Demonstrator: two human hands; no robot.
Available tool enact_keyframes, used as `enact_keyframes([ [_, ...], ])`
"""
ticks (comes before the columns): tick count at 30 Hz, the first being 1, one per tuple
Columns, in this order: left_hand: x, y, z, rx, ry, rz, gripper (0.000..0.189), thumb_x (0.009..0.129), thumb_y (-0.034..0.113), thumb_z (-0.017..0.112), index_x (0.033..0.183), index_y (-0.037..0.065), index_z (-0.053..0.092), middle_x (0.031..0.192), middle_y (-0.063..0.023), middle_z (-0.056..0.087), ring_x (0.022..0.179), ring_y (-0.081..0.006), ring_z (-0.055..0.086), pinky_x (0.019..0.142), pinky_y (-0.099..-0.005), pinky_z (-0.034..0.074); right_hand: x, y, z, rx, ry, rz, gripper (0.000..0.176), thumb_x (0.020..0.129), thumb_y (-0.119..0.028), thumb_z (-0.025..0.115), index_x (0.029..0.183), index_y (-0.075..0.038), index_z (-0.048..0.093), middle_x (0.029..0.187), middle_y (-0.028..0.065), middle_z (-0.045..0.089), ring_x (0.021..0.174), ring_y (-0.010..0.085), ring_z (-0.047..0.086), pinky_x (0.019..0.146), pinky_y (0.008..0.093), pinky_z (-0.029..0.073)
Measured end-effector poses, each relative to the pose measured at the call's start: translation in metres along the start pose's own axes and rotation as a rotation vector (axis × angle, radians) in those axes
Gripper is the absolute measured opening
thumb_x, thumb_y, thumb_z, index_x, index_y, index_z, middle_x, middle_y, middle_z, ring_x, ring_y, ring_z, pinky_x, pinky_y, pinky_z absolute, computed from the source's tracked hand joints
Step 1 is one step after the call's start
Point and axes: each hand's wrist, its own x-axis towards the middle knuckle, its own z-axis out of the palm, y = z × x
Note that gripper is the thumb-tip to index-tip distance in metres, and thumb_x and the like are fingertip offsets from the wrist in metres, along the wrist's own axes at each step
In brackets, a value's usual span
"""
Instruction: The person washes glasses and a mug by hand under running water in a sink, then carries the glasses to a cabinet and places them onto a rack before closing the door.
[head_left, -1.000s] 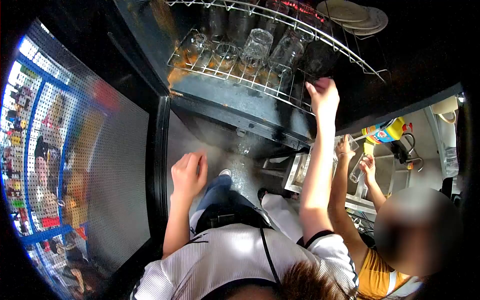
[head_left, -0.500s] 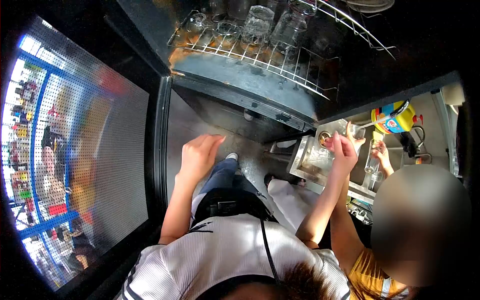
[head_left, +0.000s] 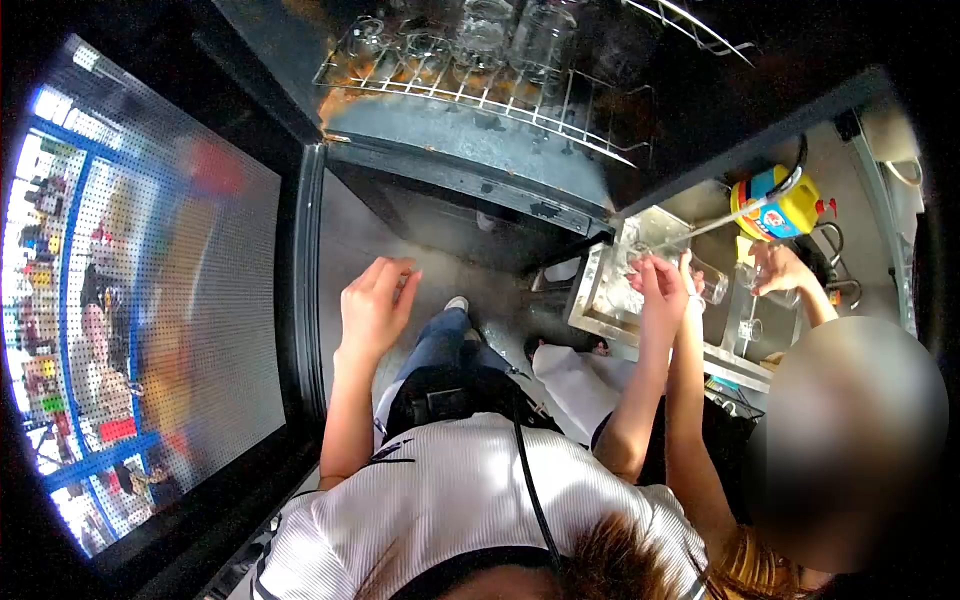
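My left hand (head_left: 378,305) is raised over the floor by the black door frame. Its fingers are loosely bent with the thumb apart, and it holds nothing. My right hand (head_left: 658,288) hovers at the near side of the metal sink (head_left: 592,290), its fingers loosely curled and nothing visible in them. It partly covers a co-worker's hand (head_left: 691,285) beside a clear glass (head_left: 711,283). The co-worker's other hand (head_left: 782,268) is at another glass object, whose shape is partly hidden. A small glass (head_left: 750,328) lies nearer the sink's front edge.
A yellow jug (head_left: 795,205) with a red cap stands behind the sink, by a thin faucet spout (head_left: 705,226). Upturned glasses (head_left: 485,35) sit on a wire rack (head_left: 480,102) ahead. The co-worker is close on my right. A perforated screen (head_left: 225,300) is at left.
The view has shifted slightly. My right hand has lowered a little and its fingers look less pinched. The co-worker's far hand has turned over at the glass object.
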Motion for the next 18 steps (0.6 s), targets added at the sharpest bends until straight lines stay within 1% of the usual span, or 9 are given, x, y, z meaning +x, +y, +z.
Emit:
enact_keyframes([
  [1,-0.001,0.002,0.001,0.004,0.007,-0.003,0.012,0.073,0.009,0.065,0.081,0.005,0.056,0.071,-0.0074,0.057,0.059,-0.0223,0.058,0.049,-0.0319,0.044,0.0,0.003,-0.001,0.007,0.006,-0.021,0.018,0.086,-0.013,0.055,0.095,0.002,0.057,0.083,0.0079,0.062,0.071,0.0103,0.057,0.065,0.0215,0.047],
  [3,-0.004,0.001,0.005,0.017,-0.009,0.007,0.012,0.074,0.009,0.064,0.081,0.005,0.056,0.071,-0.0072,0.057,0.059,-0.022,0.058,0.05,-0.0318,0.045,-0.003,-0.003,-0.003,-0.105,0.026,-0.004,0.019,0.085,-0.014,0.056,0.095,0.003,0.057,0.083,0.0073,0.062,0.07,0.0103,0.057,0.065,0.0209,0.046],
  [4,-0.005,0.001,0.007,0.043,-0.017,0.011,0.012,0.074,0.01,0.064,0.082,0.005,0.056,0.072,-0.007,0.057,0.059,-0.0216,0.059,0.05,-0.0317,0.045,-0.006,-0.003,-0.005,-0.109,0.034,-0.002,0.019,0.085,-0.014,0.056,0.095,0.003,0.057,0.083,0.0073,0.062,0.07,0.0103,0.057,0.065,0.0209,0.046],
  [6,-0.005,0.005,0.009,0.028,-0.032,0.025,0.012,0.075,0.01,0.064,0.082,0.005,0.056,0.072,-0.0069,0.057,0.058,-0.0217,0.059,0.05,-0.0318,0.045,-0.011,-0.001,-0.01,-0.198,0.092,-0.022,0.021,0.085,-0.014,0.056,0.096,0.003,0.057,0.083,0.007,0.062,0.071,0.0107,0.058,0.066,0.0209,0.045],
  [9,-0.004,0.01,0.012,0.015,-0.062,0.045,0.011,0.075,0.011,0.063,0.082,0.005,0.056,0.072,-0.0068,0.057,0.058,-0.0218,0.058,0.05,-0.032,0.045,-0.016,0.007,-0.02,-0.125,0.135,-0.064,0.021,0.085,-0.014,0.057,0.096,0.004,0.057,0.082,0.0063,0.061,0.073,0.0109,0.059,0.067,0.0215,0.045],
  [11,-0.003,0.012,0.017,0.004,-0.085,0.061,0.011,0.075,0.011,0.063,0.082,0.005,0.056,0.072,-0.0068,0.057,0.058,-0.0218,0.058,0.05,-0.0321,0.045,-0.02,0.008,-0.027,-0.15,0.152,-0.069,0.02,0.085,-0.013,0.057,0.096,0.003,0.057,0.082,0.0064,0.061,0.074,0.0113,0.059,0.068,0.0222,0.046],
  [13,0.0,0.012,0.023,0.018,-0.133,0.07,0.012,0.077,0.011,0.062,0.086,0.004,0.059,0.076,-0.0086,0.06,0.057,-0.02,0.057,0.051,-0.0288,0.045,-0.024,0.009,-0.034,-0.151,0.126,-0.054,0.018,0.085,-0.008,0.054,0.097,0.005,0.055,0.09,0.008,0.058,0.08,0.0129,0.058,0.07,0.0245,0.051],
  [15,0.003,0.015,0.03,0.003,-0.169,0.073,0.012,0.078,0.012,0.062,0.086,0.004,0.059,0.078,-0.0085,0.06,0.059,-0.0205,0.058,0.051,-0.0286,0.046,-0.029,0.008,-0.038,-0.121,0.164,-0.078,0.017,0.085,-0.008,0.054,0.096,0.005,0.056,0.088,0.0077,0.059,0.078,0.0135,0.059,0.072,0.0251,0.05],
  [18,0.007,0.023,0.041,-0.018,-0.209,0.096,0.012,0.078,0.013,0.062,0.087,0.005,0.06,0.08,-0.0085,0.061,0.062,-0.0207,0.06,0.053,-0.0282,0.046,-0.035,0.008,-0.047,-0.08,0.223,-0.084,0.016,0.085,-0.007,0.054,0.097,0.004,0.056,0.088,0.0084,0.06,0.076,0.013,0.058,0.069,0.0239,0.049],
])
